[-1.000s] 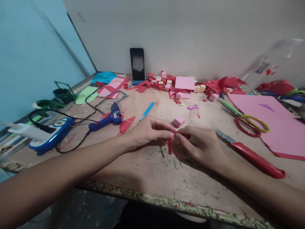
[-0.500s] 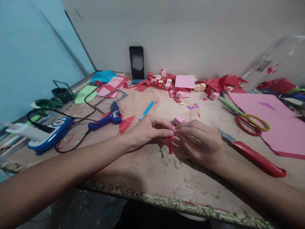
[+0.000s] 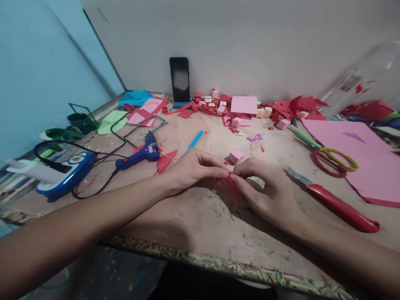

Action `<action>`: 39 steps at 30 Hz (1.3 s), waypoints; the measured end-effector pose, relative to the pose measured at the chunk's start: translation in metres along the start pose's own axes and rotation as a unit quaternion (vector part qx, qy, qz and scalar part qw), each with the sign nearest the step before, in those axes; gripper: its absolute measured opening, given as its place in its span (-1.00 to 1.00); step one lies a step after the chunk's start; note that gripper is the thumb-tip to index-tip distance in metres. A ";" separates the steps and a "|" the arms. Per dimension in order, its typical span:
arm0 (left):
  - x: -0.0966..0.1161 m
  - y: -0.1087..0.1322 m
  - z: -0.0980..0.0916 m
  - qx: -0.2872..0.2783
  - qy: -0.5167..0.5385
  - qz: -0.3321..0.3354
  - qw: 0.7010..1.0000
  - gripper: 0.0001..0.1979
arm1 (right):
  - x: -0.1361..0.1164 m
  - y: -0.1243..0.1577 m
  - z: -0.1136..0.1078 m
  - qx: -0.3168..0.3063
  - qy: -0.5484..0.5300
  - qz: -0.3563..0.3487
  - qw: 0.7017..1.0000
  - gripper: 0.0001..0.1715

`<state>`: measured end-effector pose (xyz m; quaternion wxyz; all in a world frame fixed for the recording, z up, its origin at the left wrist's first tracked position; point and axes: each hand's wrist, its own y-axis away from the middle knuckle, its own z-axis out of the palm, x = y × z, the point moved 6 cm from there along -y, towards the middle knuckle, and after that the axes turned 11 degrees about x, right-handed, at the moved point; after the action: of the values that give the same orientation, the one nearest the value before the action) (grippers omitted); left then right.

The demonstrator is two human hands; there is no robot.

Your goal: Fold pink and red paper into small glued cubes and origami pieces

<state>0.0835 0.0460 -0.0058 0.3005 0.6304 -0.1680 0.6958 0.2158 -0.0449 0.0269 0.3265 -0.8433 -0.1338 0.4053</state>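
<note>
Just nearer than the pink cube (image 3: 236, 156), left hand (image 3: 200, 168) and right hand (image 3: 271, 193) grip the red strip (image 3: 232, 184) between pinched fingertips; previously hanging straight, it now slants, blurred.

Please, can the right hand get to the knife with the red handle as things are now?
Probably yes: the knife lies beside the right hand, with nothing visible on top. However, its fingers appear occupied at the small red piece, so it may need releasing first.
</note>
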 end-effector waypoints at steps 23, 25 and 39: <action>0.010 0.000 -0.004 -0.011 -0.017 0.059 0.998 -0.75 | 0.053 0.009 0.022 -0.057 -0.384 0.432 0.814 -0.73; 0.012 0.000 -0.005 -0.013 -0.045 0.065 0.997 -0.72 | 0.053 0.010 0.023 -0.057 -0.392 0.439 0.807 -0.72; 0.008 -0.002 -0.011 -0.009 -0.085 0.049 0.995 -0.72 | 0.046 0.007 0.022 -0.106 -0.374 0.399 0.831 -0.74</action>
<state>0.0759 0.0560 0.0005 0.2560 0.6752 -0.2297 0.6525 0.2279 -0.0176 -0.0150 -0.0297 -0.6368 0.0599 0.7681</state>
